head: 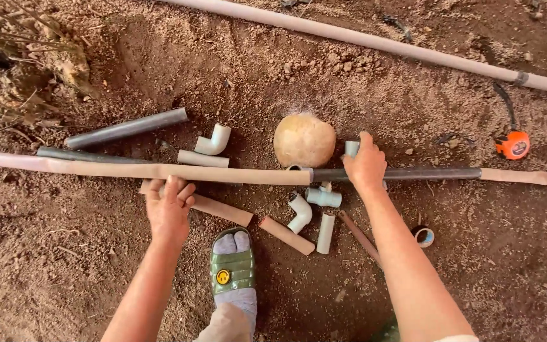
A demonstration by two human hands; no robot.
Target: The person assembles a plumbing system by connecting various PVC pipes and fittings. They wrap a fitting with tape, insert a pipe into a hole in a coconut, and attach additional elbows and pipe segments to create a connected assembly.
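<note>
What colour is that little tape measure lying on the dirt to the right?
Bright orange with a black strap, seen in the head view: the tape measure.

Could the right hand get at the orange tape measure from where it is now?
Probably yes. The right hand grips the long pipe, and only bare dirt lies between it and the orange tape measure farther right; it would have to let go first.

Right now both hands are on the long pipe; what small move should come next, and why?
Probably press the fitting under the right hand onto the dark pipe section, while the left hand steadies the long pipe. The right hand grips at the joint, and the spare elbows lie loose.
</note>
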